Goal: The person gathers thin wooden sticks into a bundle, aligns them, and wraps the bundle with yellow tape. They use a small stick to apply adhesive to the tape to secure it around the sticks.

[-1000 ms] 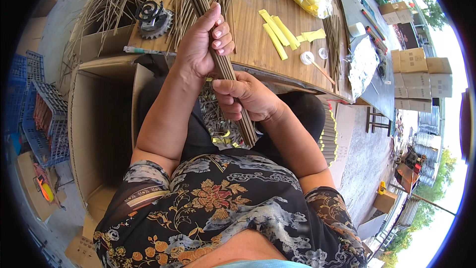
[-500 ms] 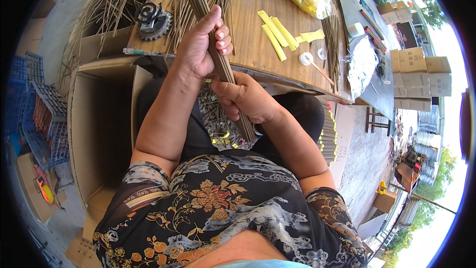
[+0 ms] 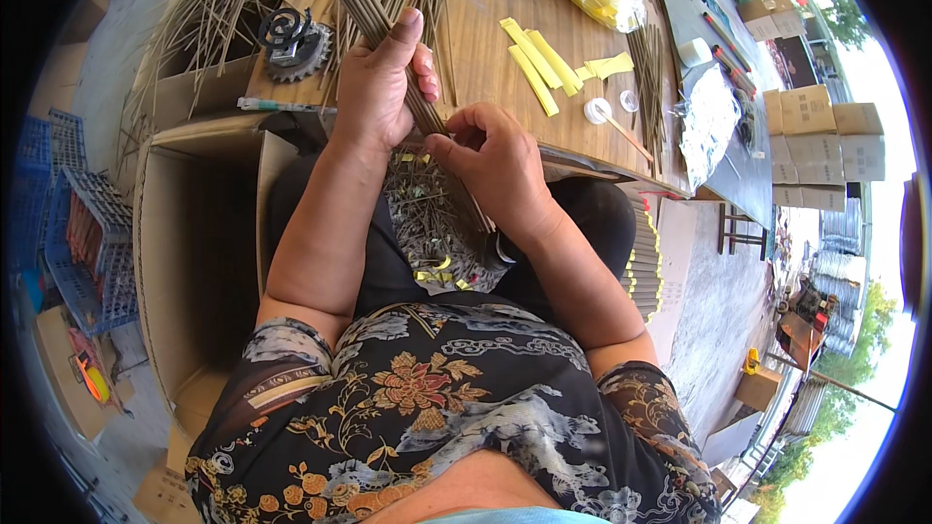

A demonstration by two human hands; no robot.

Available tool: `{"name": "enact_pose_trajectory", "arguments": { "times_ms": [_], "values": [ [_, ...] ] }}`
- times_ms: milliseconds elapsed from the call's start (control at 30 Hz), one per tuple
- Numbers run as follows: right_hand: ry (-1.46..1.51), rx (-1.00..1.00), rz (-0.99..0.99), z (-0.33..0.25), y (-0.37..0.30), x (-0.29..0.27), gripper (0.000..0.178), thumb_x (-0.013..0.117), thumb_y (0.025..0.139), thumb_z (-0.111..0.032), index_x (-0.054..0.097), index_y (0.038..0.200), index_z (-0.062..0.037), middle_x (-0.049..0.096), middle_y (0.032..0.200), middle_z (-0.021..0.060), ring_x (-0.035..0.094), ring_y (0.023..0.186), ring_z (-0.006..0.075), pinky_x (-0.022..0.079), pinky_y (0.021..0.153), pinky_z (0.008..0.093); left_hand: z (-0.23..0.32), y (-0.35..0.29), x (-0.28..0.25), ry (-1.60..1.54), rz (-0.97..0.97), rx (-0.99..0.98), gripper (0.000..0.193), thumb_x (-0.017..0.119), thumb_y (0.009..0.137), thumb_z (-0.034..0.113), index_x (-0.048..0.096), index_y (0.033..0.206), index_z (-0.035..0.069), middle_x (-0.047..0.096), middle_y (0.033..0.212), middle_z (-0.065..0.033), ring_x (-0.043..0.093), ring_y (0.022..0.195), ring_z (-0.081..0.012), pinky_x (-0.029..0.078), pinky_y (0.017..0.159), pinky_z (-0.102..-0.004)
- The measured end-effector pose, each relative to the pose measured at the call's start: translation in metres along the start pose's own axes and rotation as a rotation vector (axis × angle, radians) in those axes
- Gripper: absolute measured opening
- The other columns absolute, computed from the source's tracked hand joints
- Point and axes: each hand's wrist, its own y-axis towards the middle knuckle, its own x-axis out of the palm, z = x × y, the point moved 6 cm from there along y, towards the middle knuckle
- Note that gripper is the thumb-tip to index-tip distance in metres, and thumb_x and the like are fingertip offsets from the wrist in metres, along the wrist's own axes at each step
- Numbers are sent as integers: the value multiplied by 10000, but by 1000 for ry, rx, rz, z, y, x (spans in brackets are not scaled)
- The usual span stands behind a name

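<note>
A wooden tabletop [image 3: 485, 63] is spanning the upper middle, its edges bending with the fisheye lens. Beyond its right side, a grey tabletop [image 3: 749, 175] is running alongside, and a dark frame [image 3: 722, 228] is standing below that. Pale grey concrete floor [image 3: 714, 320] is stretching across the right. Farther right, cardboard cartons [image 3: 811, 141] are standing stacked near a silvery pile [image 3: 840, 257]. On the left, an open cardboard box [image 3: 277, 170] is standing against the wooden tabletop's corner, while blue lattice crates [image 3: 115, 209] are sitting just beyond it. Daylight is pouring in from the open right side, where green foliage [image 3: 859, 359] is showing against a white, glaring sky [image 3: 888, 233].
</note>
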Motion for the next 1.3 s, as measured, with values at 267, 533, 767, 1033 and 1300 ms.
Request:
{"name": "enact_pose_trajectory", "arguments": {
  "times_ms": [267,533,767,1033,1300],
  "values": [
    [5,47,-11,4,2,0,240,675,707,-217,556,774,-20,575,748,131,566,733,281,444,657,361,0,-2,3,31,-5,8,310,641,794,320,480,654,96,482,566,-21,458,446,-132,392,422,-256],
    [46,58,-43,1,5,-4,233,678,692,-195,562,763,-6,598,714,144,597,701,280,463,637,346,-1,-3,3,40,1,1,307,644,793,314,478,656,94,484,570,-23,459,449,-133,403,431,-258],
    [15,56,-183,0,12,-5,210,675,716,-175,598,785,8,576,645,50,525,608,102,429,571,251,-2,-2,2,48,-25,-11,322,646,787,333,468,659,98,488,578,-27,471,469,-137,412,448,-263],
    [169,136,-366,1,12,-14,173,670,720,-149,585,735,1,503,608,-29,432,570,46,377,515,215,3,9,-7,-172,-27,-21,323,692,738,347,503,696,88,523,562,-46,525,464,-152,468,436,-294],
    [77,157,-496,30,-36,-54,158,674,712,-106,558,697,1,513,613,-18,433,556,44,373,510,207,43,22,-44,-279,124,118,342,677,759,323,425,635,127,501,582,-41,508,514,-150,453,481,-277]
  ]
}}
